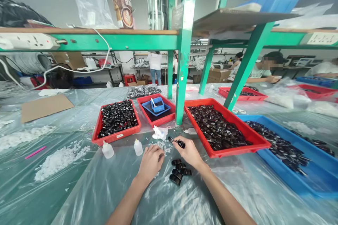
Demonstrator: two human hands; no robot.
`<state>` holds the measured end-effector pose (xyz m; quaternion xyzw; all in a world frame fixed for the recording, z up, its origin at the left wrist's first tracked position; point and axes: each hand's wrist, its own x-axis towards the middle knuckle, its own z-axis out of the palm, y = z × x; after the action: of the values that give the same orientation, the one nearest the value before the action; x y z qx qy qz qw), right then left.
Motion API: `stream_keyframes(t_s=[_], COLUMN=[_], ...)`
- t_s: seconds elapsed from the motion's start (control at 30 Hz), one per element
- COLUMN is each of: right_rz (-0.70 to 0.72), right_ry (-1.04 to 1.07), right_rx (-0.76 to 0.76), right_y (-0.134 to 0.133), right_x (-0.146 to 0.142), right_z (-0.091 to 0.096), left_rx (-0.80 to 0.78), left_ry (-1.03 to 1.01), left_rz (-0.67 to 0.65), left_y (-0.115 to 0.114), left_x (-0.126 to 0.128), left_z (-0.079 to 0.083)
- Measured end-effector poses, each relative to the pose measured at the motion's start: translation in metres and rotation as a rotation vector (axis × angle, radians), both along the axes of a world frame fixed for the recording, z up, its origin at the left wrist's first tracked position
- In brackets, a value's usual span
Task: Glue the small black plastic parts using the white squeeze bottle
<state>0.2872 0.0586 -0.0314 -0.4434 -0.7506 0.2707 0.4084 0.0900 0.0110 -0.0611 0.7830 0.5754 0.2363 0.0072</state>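
Note:
My right hand (189, 152) pinches a small black plastic part (180, 143) just above the plastic-covered table. My left hand (151, 162) rests beside it with fingers curled down onto a scatter of small white pieces (163, 146); what it grips, if anything, is hidden. Several more black parts (180, 171) lie in a short row between my wrists. Two small white squeeze bottles (137, 147) stand left of my left hand. A crumpled white tissue (160, 133) lies just beyond my fingers.
Red trays of black parts sit at left (102, 137) and right (261, 140); a middle red tray (142, 107) holds a blue dish. A blue tray (311, 182) lies far right. A green post (185, 77) rises ahead. White granule piles (60, 158) lie left. Other people work across the table.

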Motion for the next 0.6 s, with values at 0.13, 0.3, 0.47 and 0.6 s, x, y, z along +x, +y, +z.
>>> stream_keyframes(t_s=[0.13,0.3,0.47,0.6], right_rz=[0.007,0.014,0.005,0.001], right_ry=[0.002,0.003,-0.020,-0.024], right_rx=[-0.007,0.007,0.009,0.010], right_y=[-0.001,-0.009,-0.012,-0.009], right_x=[-0.003,-0.006,-0.008,-0.008], right_z=[-0.001,0.005,0.006,0.002], left_rx=[-0.006,0.010,0.001,-0.074], left_ry=[0.027,0.041,0.046,0.044], left_rz=[0.007,0.002,0.032,0.014], left_y=[-0.002,-0.004,-0.003,-0.002], left_x=[0.003,0.005,0.003,-0.001], left_z=[0.002,-0.001,-0.003,0.001])
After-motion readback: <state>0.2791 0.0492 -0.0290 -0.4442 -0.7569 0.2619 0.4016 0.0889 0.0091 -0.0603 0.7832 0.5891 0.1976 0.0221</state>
